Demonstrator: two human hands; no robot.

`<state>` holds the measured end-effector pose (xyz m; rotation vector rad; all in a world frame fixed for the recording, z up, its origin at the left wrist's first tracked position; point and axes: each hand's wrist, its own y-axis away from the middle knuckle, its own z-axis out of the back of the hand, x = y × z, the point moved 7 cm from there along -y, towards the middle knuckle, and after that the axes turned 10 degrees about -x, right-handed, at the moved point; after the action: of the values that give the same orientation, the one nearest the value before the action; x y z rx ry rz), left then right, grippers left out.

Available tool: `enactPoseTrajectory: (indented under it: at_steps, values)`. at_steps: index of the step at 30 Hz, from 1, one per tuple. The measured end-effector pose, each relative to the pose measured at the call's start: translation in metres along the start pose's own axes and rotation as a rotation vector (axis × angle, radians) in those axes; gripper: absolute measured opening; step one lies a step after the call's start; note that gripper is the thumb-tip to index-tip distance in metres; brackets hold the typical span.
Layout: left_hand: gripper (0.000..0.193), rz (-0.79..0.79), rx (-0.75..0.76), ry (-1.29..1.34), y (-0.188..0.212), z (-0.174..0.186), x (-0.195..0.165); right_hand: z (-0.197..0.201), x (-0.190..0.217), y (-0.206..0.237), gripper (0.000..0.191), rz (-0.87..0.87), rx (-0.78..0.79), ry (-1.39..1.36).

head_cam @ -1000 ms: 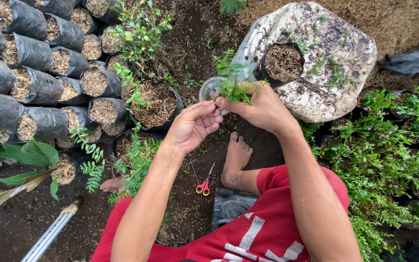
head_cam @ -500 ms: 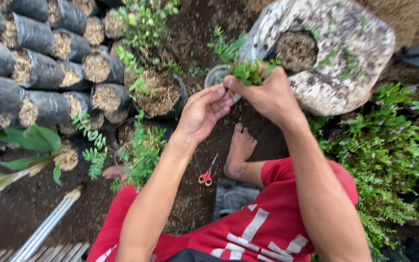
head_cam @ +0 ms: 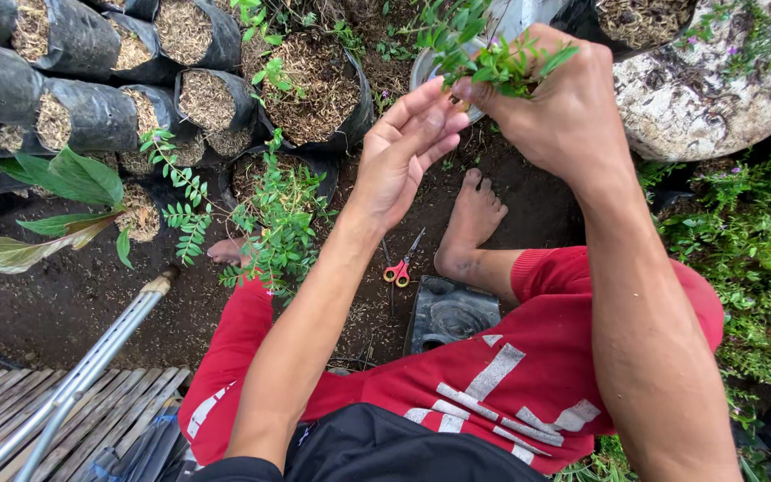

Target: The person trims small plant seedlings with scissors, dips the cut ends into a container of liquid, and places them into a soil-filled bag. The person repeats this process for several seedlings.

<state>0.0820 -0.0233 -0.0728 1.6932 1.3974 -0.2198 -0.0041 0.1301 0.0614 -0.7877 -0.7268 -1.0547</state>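
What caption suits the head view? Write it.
Right hand grips leafy cuttings, left hand open beside them.

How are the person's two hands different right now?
The right hand is closed in a fist around a bunch of green cuttings, while the left hand is open with its fingers spread and holds nothing. The right hand sits higher in the picture, and the left hand is just below and beside it. Both hands are bare and raised over the dark soil.

Both bare forearms extend forward, wrists close together. The right hand is closed in a fist, while the left hand lies open beside it, fingers extended toward the right knuckles.
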Motion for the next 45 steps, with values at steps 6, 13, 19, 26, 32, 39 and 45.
enactPoseTrajectory:
  at_steps: [6,13,19,26,32,39,45]
  values:
    - [0.037,-0.140,-0.266,-0.953,0.048,0.073,0.059,0.014,0.009,-0.007,0.022,-0.064,-0.051,-0.137]
    - [0.057,0.078,-0.087,-2.013,0.111,0.178,0.157,0.026,0.005,-0.008,0.018,-0.075,-0.155,-0.157]
    - [0.058,0.067,-0.048,-2.049,0.116,0.190,0.177,0.039,-0.011,-0.009,0.023,-0.182,-0.246,-0.183]
    - [0.035,0.129,-0.191,-1.878,0.121,0.144,0.130,0.118,-0.044,-0.007,0.023,-0.311,-0.609,-0.399]
    - [0.015,-0.718,-0.136,-1.666,0.128,-0.022,-0.011,0.143,-0.080,0.005,0.031,-0.251,-0.789,-0.374]
    - [0.018,-1.230,0.238,-1.540,0.099,-0.188,-0.139,0.127,-0.119,0.008,0.039,-0.351,-0.812,-0.361]
    - [0.013,-1.362,0.532,-1.717,0.034,-0.274,-0.123,0.089,-0.155,0.023,0.043,-0.998,-0.840,-0.714]
